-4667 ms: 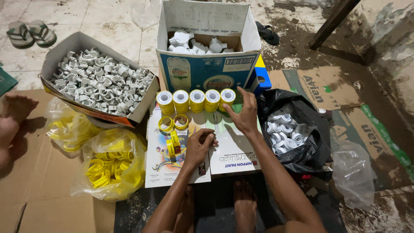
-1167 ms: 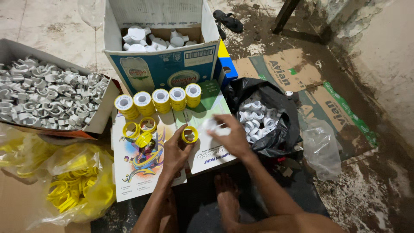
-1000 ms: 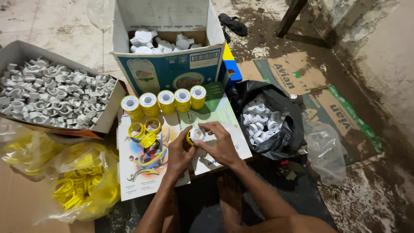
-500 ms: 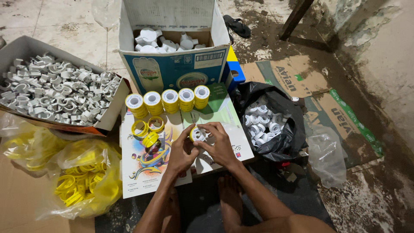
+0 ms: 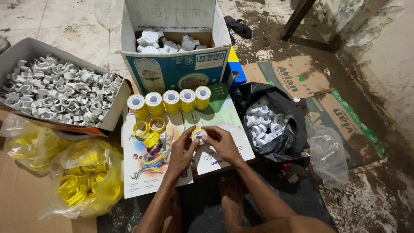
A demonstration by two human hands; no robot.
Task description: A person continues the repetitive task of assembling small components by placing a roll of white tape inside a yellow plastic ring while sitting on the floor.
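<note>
Floor (image 5: pixel 73 30): pale tiles at top left, dirty bare ground at right with flattened cardboard (image 5: pixel 297 77) laid over it. Open room lies mostly at far right and top left; the work spot itself is hemmed in on three sides.

Left edge: shallow carton of grey plastic clips (image 5: pixel 56 92), and below it two clear bags of yellow rings (image 5: pixel 88 183). Top edge: tall open carton (image 5: pixel 177 64) holding white caps. Right edge: black bag (image 5: pixel 280 129) open on white spools, a crumpled clear bag (image 5: pixel 330 157) just beyond it.

Centre: printed sheets (image 5: pixel 148 166) serve as work surface. Along their far edge, a row of five stacks of yellow rolls (image 5: pixel 170 101), standing on edge with white faces toward the camera, just in front of the tall carton. Loose yellow rings (image 5: pixel 148 129) lie beside the row at left.

Small yellow roll (image 5: pixel 199 134): held above the sheets, near the middle, flat white face up toward the camera, axis roughly vertical; round, so no long axis.

Left hand (image 5: pixel 183 151): fingertips pinching the roll's left rim. Right hand (image 5: pixel 222 142): fingers curled, pinching the right rim. Both hands touch the roll; bare feet just below them.
</note>
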